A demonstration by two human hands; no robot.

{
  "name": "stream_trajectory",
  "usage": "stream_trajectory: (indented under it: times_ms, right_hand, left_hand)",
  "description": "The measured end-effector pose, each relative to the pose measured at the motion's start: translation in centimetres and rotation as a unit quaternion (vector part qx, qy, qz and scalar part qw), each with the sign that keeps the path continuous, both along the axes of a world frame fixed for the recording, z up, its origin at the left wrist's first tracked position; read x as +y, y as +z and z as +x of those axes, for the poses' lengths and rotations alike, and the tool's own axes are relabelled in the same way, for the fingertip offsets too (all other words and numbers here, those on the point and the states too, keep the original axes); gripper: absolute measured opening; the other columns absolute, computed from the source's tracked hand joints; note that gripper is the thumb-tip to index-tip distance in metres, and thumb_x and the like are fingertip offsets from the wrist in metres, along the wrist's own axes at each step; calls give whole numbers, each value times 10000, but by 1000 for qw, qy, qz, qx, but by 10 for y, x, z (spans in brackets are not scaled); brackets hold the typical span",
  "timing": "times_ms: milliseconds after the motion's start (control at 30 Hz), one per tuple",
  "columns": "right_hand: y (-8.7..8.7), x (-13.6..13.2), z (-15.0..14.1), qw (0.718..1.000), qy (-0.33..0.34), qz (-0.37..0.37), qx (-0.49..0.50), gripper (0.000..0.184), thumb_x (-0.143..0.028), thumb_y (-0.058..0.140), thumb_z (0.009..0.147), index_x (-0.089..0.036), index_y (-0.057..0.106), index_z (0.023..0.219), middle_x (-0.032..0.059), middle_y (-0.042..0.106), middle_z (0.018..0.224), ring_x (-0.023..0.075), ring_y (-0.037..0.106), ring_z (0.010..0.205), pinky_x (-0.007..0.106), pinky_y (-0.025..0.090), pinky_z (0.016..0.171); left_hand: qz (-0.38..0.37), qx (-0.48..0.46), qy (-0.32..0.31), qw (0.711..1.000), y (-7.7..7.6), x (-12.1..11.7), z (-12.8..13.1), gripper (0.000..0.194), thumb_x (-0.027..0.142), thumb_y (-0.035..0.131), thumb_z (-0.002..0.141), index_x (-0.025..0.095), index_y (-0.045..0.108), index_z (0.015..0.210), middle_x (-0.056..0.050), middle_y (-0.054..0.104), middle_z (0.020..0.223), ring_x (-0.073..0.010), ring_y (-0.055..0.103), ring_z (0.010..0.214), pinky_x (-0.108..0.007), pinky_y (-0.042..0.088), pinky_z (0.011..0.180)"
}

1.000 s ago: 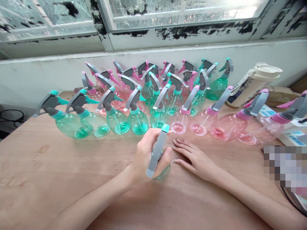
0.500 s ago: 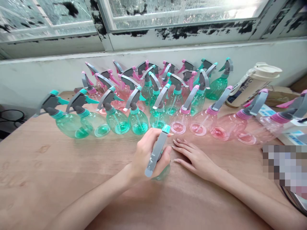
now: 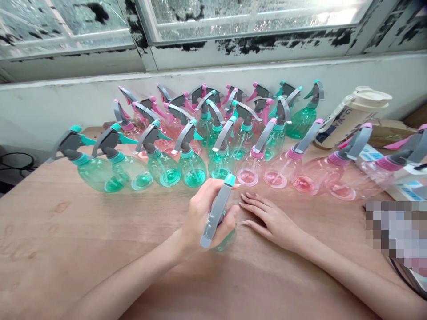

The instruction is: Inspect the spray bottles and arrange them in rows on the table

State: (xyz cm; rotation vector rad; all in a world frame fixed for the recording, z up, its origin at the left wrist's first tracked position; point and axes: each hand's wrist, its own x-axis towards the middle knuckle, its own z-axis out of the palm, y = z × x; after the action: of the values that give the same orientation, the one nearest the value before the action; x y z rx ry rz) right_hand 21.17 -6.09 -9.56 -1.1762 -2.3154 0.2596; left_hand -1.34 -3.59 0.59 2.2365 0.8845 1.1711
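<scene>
My left hand (image 3: 203,213) is wrapped round the neck and trigger of a green spray bottle (image 3: 218,211), whose grey top and teal nozzle point away from me. Most of this bottle's clear green body is hidden under the hand. Beside it, my right hand (image 3: 267,218) lies flat on the wooden table (image 3: 100,249), fingers spread and holding nothing. Just beyond both hands runs a front row of spray bottles: green ones such as this green bottle (image 3: 192,171) on the left, pink ones such as this pink bottle (image 3: 283,171) on the right.
Several more pink and green spray bottles, among them a green one (image 3: 302,122), crowd behind the front row near the wall (image 3: 66,102). A cream tumbler (image 3: 353,118) stands at the back right by a cardboard box (image 3: 392,133). A pixelated patch (image 3: 396,235) covers something at the right edge.
The green bottle's grey top tilts very slightly in my left hand, and pale marks now show on it. My right hand stays in place.
</scene>
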Motion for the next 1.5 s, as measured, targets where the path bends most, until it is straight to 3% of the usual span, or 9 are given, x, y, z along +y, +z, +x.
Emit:
stream_trajectory:
  times_ms: [967,1167,1267,1367,1500]
  right_hand:
    - [-1,1,1,1000,2,-5,-17,436,-338,529,970,-187,533,1379,131,534,1454,288,449,1383,544,404,1129]
    - [0,1,0,1000,2,-6,-22,442,-354,521,975,-180,528,1381,130,541,1449,282,452,1381,537,396,1137]
    - [0,1,-1,1000,1,-10,-27,439,-355,513,979,-161,535,1372,138,539,1451,287,452,1381,539,397,1135]
    - [-1,2,0,999,1,-20,-26,438,-367,506,982,-155,540,1364,144,540,1449,292,449,1384,543,386,1139]
    - [0,-1,2,998,10,-54,8,501,-445,562,945,-184,519,1370,152,505,1480,311,416,1404,569,347,1151]
  left_hand:
    - [-12,-3,6,1000,-1,-2,0,284,197,533,854,196,579,1134,-92,644,1043,-224,645,983,-389,566,848]
    - [37,15,-5,999,5,1,1,69,166,507,857,195,560,890,-19,592,769,-156,590,706,-305,520,684]
    - [48,10,-7,999,6,4,2,54,174,513,864,195,529,816,-4,565,723,-140,562,660,-278,487,634]
    - [43,12,7,999,4,3,2,76,214,513,881,187,574,918,-29,614,810,-169,614,769,-300,504,699]
    - [10,8,32,999,0,-2,2,308,309,560,880,188,541,1163,-72,644,1004,-212,634,927,-355,521,808]
